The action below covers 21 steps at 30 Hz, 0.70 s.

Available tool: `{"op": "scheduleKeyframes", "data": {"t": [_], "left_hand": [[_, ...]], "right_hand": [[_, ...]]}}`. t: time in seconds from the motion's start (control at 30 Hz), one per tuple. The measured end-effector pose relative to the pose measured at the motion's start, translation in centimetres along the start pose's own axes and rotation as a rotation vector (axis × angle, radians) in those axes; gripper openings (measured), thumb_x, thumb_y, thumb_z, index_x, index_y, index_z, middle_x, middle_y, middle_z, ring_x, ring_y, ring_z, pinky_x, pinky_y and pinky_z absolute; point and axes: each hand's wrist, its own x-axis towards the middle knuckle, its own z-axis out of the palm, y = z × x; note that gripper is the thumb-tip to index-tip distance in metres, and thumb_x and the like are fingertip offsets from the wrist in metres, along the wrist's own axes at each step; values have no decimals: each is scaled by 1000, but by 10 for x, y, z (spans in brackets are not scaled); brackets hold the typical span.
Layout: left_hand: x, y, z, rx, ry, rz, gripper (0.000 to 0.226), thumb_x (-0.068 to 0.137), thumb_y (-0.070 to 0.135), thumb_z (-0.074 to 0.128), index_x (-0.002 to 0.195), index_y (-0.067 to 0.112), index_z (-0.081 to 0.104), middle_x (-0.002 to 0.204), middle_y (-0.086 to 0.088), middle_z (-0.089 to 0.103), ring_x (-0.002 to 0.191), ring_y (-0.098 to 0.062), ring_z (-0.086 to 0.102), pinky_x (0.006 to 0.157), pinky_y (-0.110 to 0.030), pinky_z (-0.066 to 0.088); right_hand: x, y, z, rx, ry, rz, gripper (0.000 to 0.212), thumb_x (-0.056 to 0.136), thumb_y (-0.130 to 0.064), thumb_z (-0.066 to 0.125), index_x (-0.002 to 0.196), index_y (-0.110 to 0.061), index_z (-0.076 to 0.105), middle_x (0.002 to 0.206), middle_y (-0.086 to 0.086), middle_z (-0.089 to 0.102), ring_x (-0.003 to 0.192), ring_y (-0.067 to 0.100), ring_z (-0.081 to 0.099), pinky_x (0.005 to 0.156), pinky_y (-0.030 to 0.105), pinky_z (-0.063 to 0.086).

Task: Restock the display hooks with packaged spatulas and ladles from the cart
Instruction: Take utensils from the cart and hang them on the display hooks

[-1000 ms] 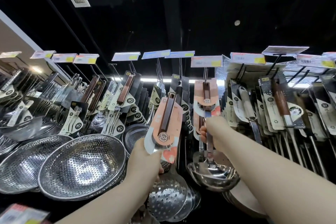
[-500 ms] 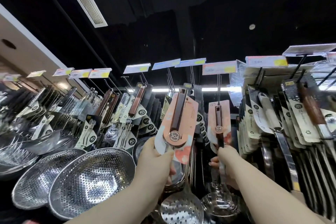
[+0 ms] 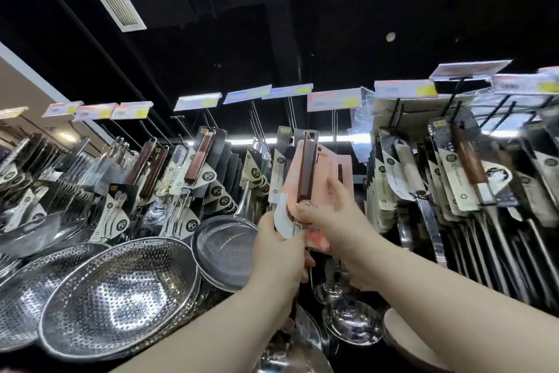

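Showing pink card and dark wooden handle: the packaged utensil (image 3: pixel 306 173).

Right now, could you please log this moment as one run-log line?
step: hanging pack | left hand: grips pink-carded utensil low | right hand: pinches its card | hung yet: cannot tell

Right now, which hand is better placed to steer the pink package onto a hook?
Probably the right hand: it pinches the pink package higher up, nearer the top; the left hand grips lower down.
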Motion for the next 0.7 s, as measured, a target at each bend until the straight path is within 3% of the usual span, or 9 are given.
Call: {"op": "scheduleKeyframes", "data": {"t": [0.07, 0.13, 0.27, 0.37, 0.43, 0.5, 0.6, 0.7], "left_hand": [[-1, 0, 9, -37, -10, -15, 21, 88, 6, 53, 96, 25, 49, 64, -3, 53, 42, -11, 42, 32, -16, 31], [-4, 0, 15, -77, -34, -42, 22, 88, 4, 52, 99, 23, 50, 66, -4, 53, 40, -10, 43, 31, -15, 31], [-7, 3, 21, -90, -109, -43, 16, 89, 7, 53, 101, 16, 53, 65, -5, 55, 35, -8, 43, 34, -17, 35], [-5, 3, 21, -77, -171, -99, 20, 92, 21, 54, 101, 4, 54, 64, -8, 57, 36, -13, 49, 37, -19, 40], [-4, 0, 21, -51, -172, -171, 28, 94, 28, 50, 99, 1, 49, 59, -8, 55, 35, -14, 49, 37, -20, 40], [-4, -3, 20, -32, -170, -201, 22, 94, 27, 48, 92, 6, 46, 56, -5, 49, 35, -13, 43, 38, -20, 37], [-2, -1, 18, -19, -186, -189, 19, 94, 21, 46, 78, 14, 43, 51, 1, 45, 34, -9, 35, 36, -17, 30], [0, 4, 17, -56, -243, -198, 20, 95, 25, 47, 79, 13, 47, 49, 2, 48, 34, -8, 38, 35, -17, 31]], "right_hand": [[-1, 4, 0, 17, 59, 28, 73, 81, -13, 70, 138, -37, 30, 122, 1, 56, 111, 23, 60, 85, 37, 55], [-2, 6, 2, -27, 132, 41, 86, 74, -21, 74, 142, -38, 26, 131, 1, 51, 116, 27, 57, 97, 46, 49], [3, 0, -3, -106, 242, -26, 92, 72, -11, 76, 145, -34, 25, 133, -3, 47, 116, 23, 55, 95, 40, 50], [9, -10, -7, -165, 215, -28, 96, 75, -4, 73, 150, -28, 18, 143, 1, 41, 118, 23, 53, 99, 42, 49], [11, -13, -8, -198, 169, -25, 96, 77, -2, 72, 150, -25, 16, 140, 1, 44, 108, 16, 54, 91, 27, 49], [11, -16, -11, -179, 132, -23, 90, 78, 0, 69, 150, -22, 19, 124, 0, 54, 98, 14, 59, 78, 17, 51], [14, -17, -13, -103, 106, -32, 78, 80, 2, 67, 145, -19, 30, 109, 1, 62, 105, 23, 62, 84, 31, 54], [23, -16, -13, -105, 188, -25, 77, 77, -1, 70, 143, -14, 32, 125, 12, 58, 108, 28, 62, 83, 30, 57]]}}
